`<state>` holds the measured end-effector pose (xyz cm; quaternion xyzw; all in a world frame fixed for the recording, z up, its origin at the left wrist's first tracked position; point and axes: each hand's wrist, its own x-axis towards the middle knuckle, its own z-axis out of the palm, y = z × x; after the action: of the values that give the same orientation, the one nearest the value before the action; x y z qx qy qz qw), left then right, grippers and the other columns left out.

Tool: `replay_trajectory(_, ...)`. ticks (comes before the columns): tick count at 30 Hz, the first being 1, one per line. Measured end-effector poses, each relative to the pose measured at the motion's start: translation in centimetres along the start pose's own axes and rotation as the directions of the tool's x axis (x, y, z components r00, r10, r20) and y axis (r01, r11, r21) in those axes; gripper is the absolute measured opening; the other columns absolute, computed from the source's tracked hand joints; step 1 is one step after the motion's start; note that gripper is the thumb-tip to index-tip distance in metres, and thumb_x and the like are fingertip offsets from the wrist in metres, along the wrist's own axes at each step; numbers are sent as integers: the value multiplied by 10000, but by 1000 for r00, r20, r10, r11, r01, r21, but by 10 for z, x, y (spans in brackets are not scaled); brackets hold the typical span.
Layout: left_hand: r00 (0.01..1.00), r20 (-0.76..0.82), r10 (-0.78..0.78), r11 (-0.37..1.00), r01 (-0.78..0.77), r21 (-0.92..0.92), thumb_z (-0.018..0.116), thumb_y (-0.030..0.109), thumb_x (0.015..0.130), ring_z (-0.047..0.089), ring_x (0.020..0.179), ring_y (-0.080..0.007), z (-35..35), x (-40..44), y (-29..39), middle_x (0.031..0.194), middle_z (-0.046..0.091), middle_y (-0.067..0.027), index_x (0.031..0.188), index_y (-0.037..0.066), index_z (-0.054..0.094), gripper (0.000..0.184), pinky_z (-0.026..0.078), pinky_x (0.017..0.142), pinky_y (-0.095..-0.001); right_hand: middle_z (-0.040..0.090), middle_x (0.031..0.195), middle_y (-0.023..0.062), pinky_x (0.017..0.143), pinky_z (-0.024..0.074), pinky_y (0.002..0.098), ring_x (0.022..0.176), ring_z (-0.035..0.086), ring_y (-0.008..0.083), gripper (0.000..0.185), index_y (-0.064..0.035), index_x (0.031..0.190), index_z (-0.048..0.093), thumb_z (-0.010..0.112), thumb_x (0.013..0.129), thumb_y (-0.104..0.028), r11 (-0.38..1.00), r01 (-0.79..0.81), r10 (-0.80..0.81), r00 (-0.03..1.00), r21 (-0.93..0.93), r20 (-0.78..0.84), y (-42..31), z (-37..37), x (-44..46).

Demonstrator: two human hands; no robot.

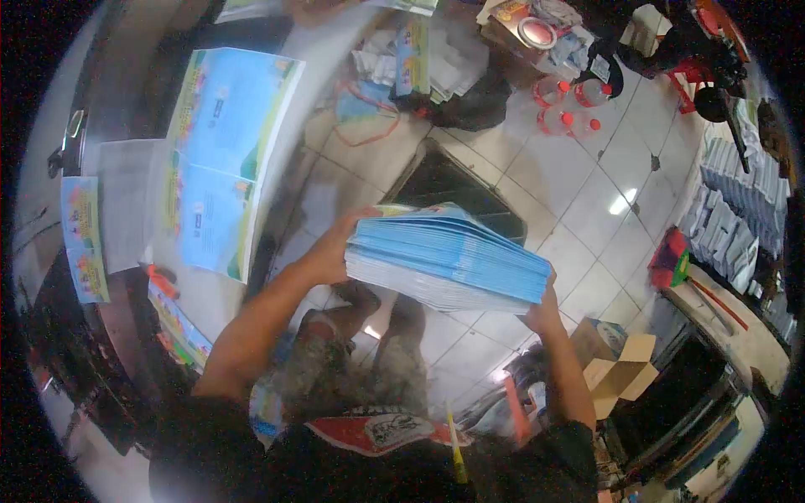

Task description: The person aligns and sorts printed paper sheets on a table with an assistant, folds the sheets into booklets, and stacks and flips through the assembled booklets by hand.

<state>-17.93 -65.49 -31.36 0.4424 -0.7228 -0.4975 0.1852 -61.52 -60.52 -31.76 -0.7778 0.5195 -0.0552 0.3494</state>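
Note:
A thick stack of blue and white printed sheets (444, 258) is held up in front of my body, above the tiled floor. My left hand (337, 245) grips its left end, and my right hand (543, 308) grips its right end. The fingers of both hands are mostly hidden by the stack. Some sheets bulge apart along its upper edge. To the left, large printed sheets in blue, yellow and green (220, 159) lie on a pale surface.
Several bottles with red caps (553, 90) stand on the floor at the upper right. An open cardboard box (619, 369) sits at the lower right. Piles of white paper (723, 230) line the right side. A black bag (482, 105) with papers lies ahead.

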Motion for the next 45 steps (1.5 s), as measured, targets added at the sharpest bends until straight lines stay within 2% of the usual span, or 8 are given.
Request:
replay_trajectory(8, 869, 259, -421, 674, 491, -553, 802, 264, 786, 479, 1260, -247, 8, 9, 0, 1341, 524, -135, 1421, 13, 359, 814, 378, 1071, -404, 604, 1247, 145, 1032, 432, 379, 1176, 559, 250, 884, 40, 1381, 398, 880, 653, -99, 141, -617, 502, 719, 774, 481, -18, -32, 1)
replay_trajectory(14, 801, 378, -465, 759, 580, -297, 778, 301, 808, 431, 1327, -325, -7, 18, 31, 1425, 448, -217, 1466, 6, 300, 865, 345, 1104, -435, 562, 1308, 176, 1032, 434, 393, 1225, 528, 289, 895, 30, 1423, 352, 851, 693, -104, 288, -536, 508, 788, 794, 348, -15, 1, -12)
replay_trajectory(18, 858, -443, -260, 805, 446, 392, 697, 431, 789, 240, 1451, -324, 43, 23, 100, 1564, 235, -213, 1483, 54, 326, 873, 209, 1141, -559, 528, 1343, 180, 1057, 405, 404, 1248, 505, 289, 909, 5, 1448, 325, 831, 703, -123, 279, -501, 575, 770, 820, 275, -26, 4, -13)
replay_trajectory(20, 987, -85, -133, 828, 158, 539, 591, 472, 865, 225, 1462, -295, 78, 36, 109, 1576, 248, -158, 1494, 79, 323, 789, 203, 1130, -587, 535, 1333, 170, 1062, 396, 401, 1246, 504, 285, 902, 1, 1441, 336, 825, 695, -128, 259, -477, 585, 769, 840, 256, -41, -5, -9)
replay_trajectory(31, 993, -100, -58, 793, 107, 599, 567, 537, 856, 296, 1429, -296, 107, 59, 73, 1537, 343, -136, 1445, 99, 419, 749, 192, 1128, -588, 512, 1352, 150, 1049, 397, 403, 1252, 489, 291, 901, -4, 1430, 346, 816, 681, -175, 21, -391, 551, 772, 920, 316, -15, 40, -17)
replay_trajectory(35, 988, -74, -134, 803, 153, 576, 581, 540, 844, 302, 1424, -305, 99, 62, 87, 1527, 356, -142, 1446, 92, 412, 769, 175, 1135, -588, 380, 1435, 237, 1024, 433, 471, 1299, 421, 328, 927, 23, 1482, 206, 779, 788, -201, -8, -180, 991, 132, 984, 33, -99, 61, -40)
replay_trajectory(40, 980, 123, -154, 759, 38, 650, 651, 616, 733, 282, 1431, -341, 70, 94, 102, 1523, 348, -175, 1467, 56, 364, 968, 139, 1155, -604, 416, 1423, 133, 1105, 317, 580, 1353, 364, 350, 515, -112, 1418, 376, 485, 998, -389, -754, 232, 620, 562, 614, 548, -186, 135, 0)
replay_trajectory(45, 814, 383, -437, 791, 145, 595, 688, 726, 610, 451, 1324, -347, 43, 131, 92, 1434, 478, -183, 1404, 61, 465, 1060, 326, 1088, -568, 370, 1486, 145, 1123, 264, 613, 1385, 331, 356, 510, -105, 1450, 343, 423, 1008, -347, -746, 431, 643, 664, 508, 381, -210, 96, 57)
